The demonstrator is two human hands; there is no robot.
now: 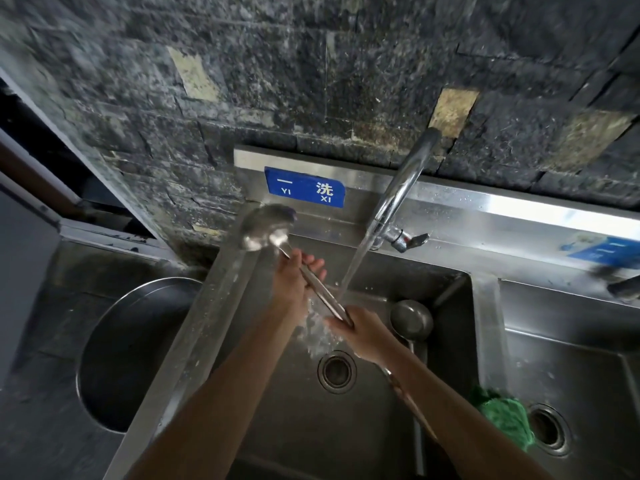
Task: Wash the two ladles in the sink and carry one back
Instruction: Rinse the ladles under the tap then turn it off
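Ladle [268,226] held over the sink [381,427], handle under the tap stream [356,268]. Left hand [298,282] wraps the handle just below the bowl; right hand [363,332] grips the handle's lower end. Long axis runs diagonally, bowl up and to the far left, tail toward the person's right. Likely stiff steel, moderately light, slick when wet, so best gripped mid-handle with fingers curled fully round. Second ladle [412,320] lies in the basin just right of the hands, bowl toward the back wall.
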